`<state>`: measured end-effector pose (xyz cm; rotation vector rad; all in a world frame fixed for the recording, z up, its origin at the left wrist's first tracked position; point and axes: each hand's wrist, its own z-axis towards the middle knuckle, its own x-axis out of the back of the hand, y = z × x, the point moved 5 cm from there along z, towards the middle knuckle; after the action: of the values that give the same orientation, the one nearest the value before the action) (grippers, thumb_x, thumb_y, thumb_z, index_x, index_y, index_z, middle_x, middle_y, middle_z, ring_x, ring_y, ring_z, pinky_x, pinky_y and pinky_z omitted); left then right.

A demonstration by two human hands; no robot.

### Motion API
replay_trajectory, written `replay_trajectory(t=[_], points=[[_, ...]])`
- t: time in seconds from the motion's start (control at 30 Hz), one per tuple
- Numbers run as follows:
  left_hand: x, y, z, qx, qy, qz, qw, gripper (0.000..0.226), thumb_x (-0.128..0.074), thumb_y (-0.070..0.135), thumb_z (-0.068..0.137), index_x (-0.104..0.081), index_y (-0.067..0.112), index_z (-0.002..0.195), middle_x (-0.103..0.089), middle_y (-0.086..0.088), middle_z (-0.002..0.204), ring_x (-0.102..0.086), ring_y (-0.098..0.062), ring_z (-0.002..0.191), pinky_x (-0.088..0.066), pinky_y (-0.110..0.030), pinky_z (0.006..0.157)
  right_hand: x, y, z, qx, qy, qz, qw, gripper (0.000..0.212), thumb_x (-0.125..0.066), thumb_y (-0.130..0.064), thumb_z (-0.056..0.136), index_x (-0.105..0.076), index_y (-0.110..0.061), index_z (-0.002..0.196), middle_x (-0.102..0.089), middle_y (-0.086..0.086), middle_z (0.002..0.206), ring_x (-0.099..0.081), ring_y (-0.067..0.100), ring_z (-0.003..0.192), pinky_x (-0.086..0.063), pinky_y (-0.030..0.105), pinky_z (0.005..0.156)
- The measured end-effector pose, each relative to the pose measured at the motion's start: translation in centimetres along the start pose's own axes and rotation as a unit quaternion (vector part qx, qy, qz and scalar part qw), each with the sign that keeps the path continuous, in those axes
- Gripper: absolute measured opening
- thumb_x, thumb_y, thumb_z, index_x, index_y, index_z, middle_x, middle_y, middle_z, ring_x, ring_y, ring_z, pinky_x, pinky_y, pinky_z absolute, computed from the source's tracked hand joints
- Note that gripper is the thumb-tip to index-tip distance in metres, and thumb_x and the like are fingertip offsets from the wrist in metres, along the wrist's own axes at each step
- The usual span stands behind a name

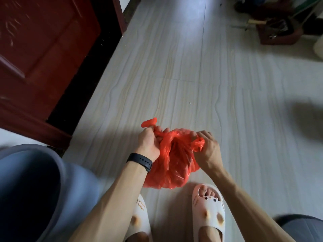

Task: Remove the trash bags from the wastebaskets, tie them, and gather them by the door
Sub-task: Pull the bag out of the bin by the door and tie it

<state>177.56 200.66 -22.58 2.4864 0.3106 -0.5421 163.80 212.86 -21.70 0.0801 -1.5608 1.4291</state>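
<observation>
A full red trash bag sits on the pale floor just in front of my feet. My left hand grips one twisted handle of the bag, and its red end sticks out above my fist. My right hand grips the other handle, with a crumpled red end showing beside my thumb. The two handles cross over the top of the bag between my hands. A grey-blue wastebasket stands at my left, its inside dark.
A dark red wooden door fills the upper left, with a black threshold strip along the floor. Dark clutter and a brown box lie at the far right. My white slippers stand just behind the bag. Another grey rim shows at bottom right.
</observation>
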Motion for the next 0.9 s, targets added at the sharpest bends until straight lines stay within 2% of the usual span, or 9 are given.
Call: replay_trajectory(t=[0.03,0.1,0.23,0.33,0.47,0.57,0.67,0.77,0.9], points=[[0.3,0.4,-0.2,-0.007,0.005,0.011,1.000,0.024,-0.054,0.015,0.094,-0.051,0.019,0.070,-0.046,0.004,0.047,-0.055,-0.018,0.049,-0.052,-0.029,0.054,0.7,0.6,-0.3,-0.023,0.000,-0.005,1.000,0.030,-0.050,-0.030,0.092,-0.057,-0.019,0.065,-0.057,-0.005,0.071,-0.058,0.025,0.070,-0.036,0.026,0.063],[1.1,1.3,-0.9,-0.037,0.020,0.071,0.997,0.023,-0.046,0.014,0.097,-0.049,0.022,0.076,-0.038,0.008,0.045,-0.045,-0.012,0.043,-0.042,-0.027,0.054,2.2,1.8,-1.2,-0.089,-0.013,-0.003,0.996,0.038,-0.053,-0.025,0.096,-0.050,-0.026,0.059,-0.053,-0.006,0.062,-0.053,0.024,0.061,-0.035,0.029,0.059],[3.0,3.1,-1.6,-0.100,0.049,0.209,0.972,0.028,-0.036,0.006,0.098,-0.046,0.026,0.081,-0.042,0.009,0.049,-0.044,-0.002,0.036,-0.024,-0.018,0.041,4.3,4.4,-3.3,-0.255,-0.079,0.031,0.963,0.043,-0.051,-0.032,0.100,-0.070,-0.018,0.064,-0.072,0.000,0.067,-0.062,0.026,0.065,-0.050,0.036,0.068],[3.9,5.0,-1.8,-0.122,0.082,0.220,0.964,0.024,-0.041,0.009,0.098,-0.049,0.027,0.084,-0.044,0.005,0.056,-0.044,-0.003,0.033,-0.020,-0.017,0.033,5.9,5.2,-4.7,-0.353,-0.084,0.107,0.926,0.045,-0.051,-0.039,0.100,-0.070,-0.014,0.067,-0.074,0.000,0.066,-0.068,0.020,0.067,-0.054,0.034,0.061],[5.0,6.3,-1.7,-0.117,0.097,0.228,0.962,0.033,-0.029,-0.006,0.095,-0.047,0.021,0.087,-0.034,-0.001,0.068,-0.043,-0.005,0.029,-0.016,-0.010,0.031,7.4,6.0,-5.2,-0.403,-0.090,0.138,0.900,0.040,-0.053,-0.036,0.099,-0.063,-0.012,0.069,-0.071,0.004,0.068,-0.065,0.018,0.065,-0.049,0.028,0.058],[5.1,5.7,-1.4,-0.131,0.105,0.265,0.949,0.032,-0.032,-0.003,0.097,-0.046,0.021,0.083,-0.039,0.000,0.061,-0.042,-0.005,0.030,-0.018,-0.013,0.030,6.7,7.1,-4.7,-0.449,-0.092,0.165,0.873,0.032,-0.052,-0.030,0.099,-0.061,-0.012,0.074,-0.065,0.002,0.066,-0.060,0.017,0.059,-0.048,0.027,0.058],[3.5,5.2,-1.3,-0.176,0.084,0.335,0.922,0.024,-0.042,0.025,0.103,-0.051,0.025,0.081,-0.052,0.007,0.046,-0.054,-0.011,0.043,-0.029,-0.019,0.038,5.5,7.6,-3.4,-0.487,-0.066,0.225,0.841,0.025,-0.051,-0.025,0.097,-0.056,-0.014,0.076,-0.061,0.002,0.067,-0.058,0.017,0.055,-0.046,0.024,0.055],[2.2,4.6,-0.6,-0.191,0.041,0.355,0.914,0.032,-0.042,0.043,0.102,-0.055,0.021,0.083,-0.070,0.000,0.061,-0.068,-0.020,0.064,-0.040,-0.026,0.053,4.0,7.4,-2.1,-0.488,-0.046,0.262,0.831,0.023,-0.049,-0.026,0.098,-0.057,-0.013,0.080,-0.064,0.003,0.075,-0.061,0.018,0.062,-0.048,0.027,0.058],[1.3,3.6,1.2,-0.177,0.022,0.314,0.933,0.028,-0.042,0.038,0.103,-0.057,0.018,0.091,-0.077,-0.002,0.080,-0.071,-0.015,0.072,-0.044,-0.022,0.050,1.5,6.1,-0.8,-0.503,-0.019,0.407,0.762,0.030,-0.053,-0.042,0.098,-0.058,-0.014,0.090,-0.065,0.004,0.090,-0.067,0.021,0.077,-0.055,0.035,0.071]])
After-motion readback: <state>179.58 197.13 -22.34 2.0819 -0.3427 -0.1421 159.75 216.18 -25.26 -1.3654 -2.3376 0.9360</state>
